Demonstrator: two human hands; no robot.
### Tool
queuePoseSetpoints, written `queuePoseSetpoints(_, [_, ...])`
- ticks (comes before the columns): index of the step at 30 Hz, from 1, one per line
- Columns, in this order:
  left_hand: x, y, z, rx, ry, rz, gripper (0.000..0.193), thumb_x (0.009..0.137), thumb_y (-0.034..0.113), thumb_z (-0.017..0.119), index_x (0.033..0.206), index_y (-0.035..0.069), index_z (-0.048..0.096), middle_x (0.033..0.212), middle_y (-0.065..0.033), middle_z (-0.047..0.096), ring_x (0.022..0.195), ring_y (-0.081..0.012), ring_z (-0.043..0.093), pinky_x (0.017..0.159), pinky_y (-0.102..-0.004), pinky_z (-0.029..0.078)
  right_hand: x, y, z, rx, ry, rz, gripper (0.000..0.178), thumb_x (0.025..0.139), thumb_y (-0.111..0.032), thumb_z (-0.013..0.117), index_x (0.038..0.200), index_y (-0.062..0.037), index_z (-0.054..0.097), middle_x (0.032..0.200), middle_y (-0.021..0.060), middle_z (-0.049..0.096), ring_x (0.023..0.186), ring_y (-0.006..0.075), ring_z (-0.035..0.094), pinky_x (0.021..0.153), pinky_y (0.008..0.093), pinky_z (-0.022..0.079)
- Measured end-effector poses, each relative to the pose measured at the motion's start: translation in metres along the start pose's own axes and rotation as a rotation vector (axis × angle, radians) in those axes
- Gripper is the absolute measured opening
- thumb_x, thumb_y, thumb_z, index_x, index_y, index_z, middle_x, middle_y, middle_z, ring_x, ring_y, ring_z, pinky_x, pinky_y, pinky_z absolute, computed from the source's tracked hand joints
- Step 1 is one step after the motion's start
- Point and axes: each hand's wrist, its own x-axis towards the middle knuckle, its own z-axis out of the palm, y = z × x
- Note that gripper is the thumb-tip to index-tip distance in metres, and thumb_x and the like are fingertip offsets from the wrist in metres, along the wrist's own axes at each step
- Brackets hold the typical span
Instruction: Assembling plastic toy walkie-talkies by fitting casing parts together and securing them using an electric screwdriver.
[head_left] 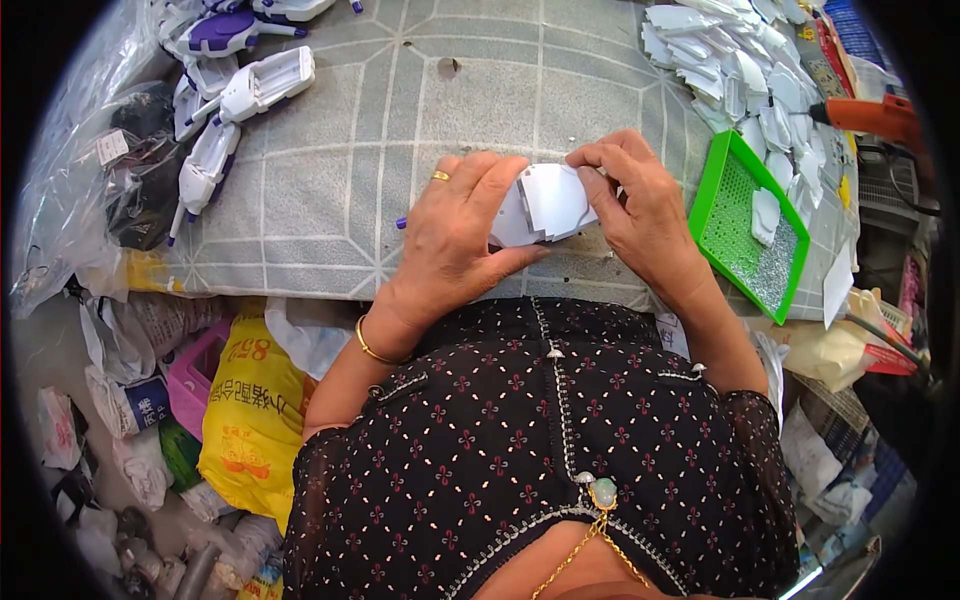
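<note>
Near the table's front edge, my left hand (450, 215) is wrapped round a white plastic housing (556, 203), its thumb along the near side. A small purple tip (402, 222) sticks out to the left of that hand, seemingly part of the same piece. My right hand (640, 200) grips the housing's right end between thumb and fingers. The underside of the housing is hidden. To the right stands a green tray (706, 183) of small silvery screws, with a loose white plastic piece (765, 216) lying on them.
White-and-purple plastic units (268, 82) lie at the far left, beside a clear plastic bag (85, 150). White plastic pieces (740, 70) are heaped at the far right, near an orange power screwdriver (875, 117). A yellow sack (250, 420) sits below the table's left edge.
</note>
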Motion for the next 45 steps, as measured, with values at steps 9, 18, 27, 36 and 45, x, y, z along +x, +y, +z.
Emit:
queuePoseSetpoints(9, [-0.002, -0.001, 0.012, 0.067, 0.098, -0.006, 0.068, 0.069, 0.034, 0.091, 0.125, 0.005, 0.067, 0.118, -0.0125, 0.067, 0.103, -0.0332, 0.063, 0.085, -0.0418, 0.054, -0.007, 0.003, 0.017, -0.166, 0.128, -0.119, 0.017, 0.092, 0.002, 0.065, 0.109, -0.0012, 0.067, 0.101, 0.015, 0.064, 0.085, 0.0313, 0.067, 0.073, 0.0401, 0.054])
queuePoseSetpoints(18, [-0.003, -0.007, 0.016, 0.028, 0.174, 0.042, 0.067, 0.069, 0.038, 0.089, 0.122, 0.003, 0.065, 0.11, -0.0114, 0.064, 0.092, -0.0327, 0.06, 0.078, -0.0419, 0.051, -0.005, 0.009, -0.012, -0.014, -0.185, -0.151, 0.052, 0.082, -0.012, 0.08, 0.131, -0.0038, 0.064, 0.124, 0.0154, 0.059, 0.114, 0.0342, 0.059, 0.098, 0.0414, 0.051])
queuePoseSetpoints(27, [-0.001, -0.01, 0.015, 0.025, 0.176, 0.085, 0.075, 0.067, 0.041, 0.089, 0.124, 0.0, 0.063, 0.113, -0.0136, 0.063, 0.095, -0.0337, 0.06, 0.081, -0.0433, 0.051, 0.005, -0.005, -0.024, -0.11, -0.295, -0.228, 0.063, 0.079, -0.017, 0.084, 0.137, -0.005, 0.063, 0.123, 0.0147, 0.058, 0.106, 0.0315, 0.061, 0.09, 0.0419, 0.052])
queuePoseSetpoints(36, [-0.003, -0.007, 0.019, 0.04, 0.162, 0.072, 0.069, 0.07, 0.036, 0.089, 0.125, 0.004, 0.064, 0.116, -0.013, 0.061, 0.098, -0.0334, 0.059, 0.082, -0.043, 0.052, -0.003, 0.019, -0.019, -0.092, -0.247, -0.288, 0.059, 0.086, -0.018, 0.079, 0.14, -0.0056, 0.06, 0.13, 0.0146, 0.06, 0.114, 0.0319, 0.059, 0.095, 0.0405, 0.05])
queuePoseSetpoints(45, [0.014, 0.012, 0.014, 0.157, 0.053, 0.125, 0.071, 0.07, 0.035, 0.089, 0.129, 0.005, 0.066, 0.117, -0.0132, 0.063, 0.1, -0.0341, 0.06, 0.085, -0.0434, 0.052, -0.028, 0.036, 0.0, 0.024, -0.101, -0.21, 0.064, 0.092, -0.013, 0.068, 0.15, 0.0009, 0.046, 0.149, 0.0222, 0.053, 0.136, 0.0382, 0.052, 0.115, 0.0469, 0.039])
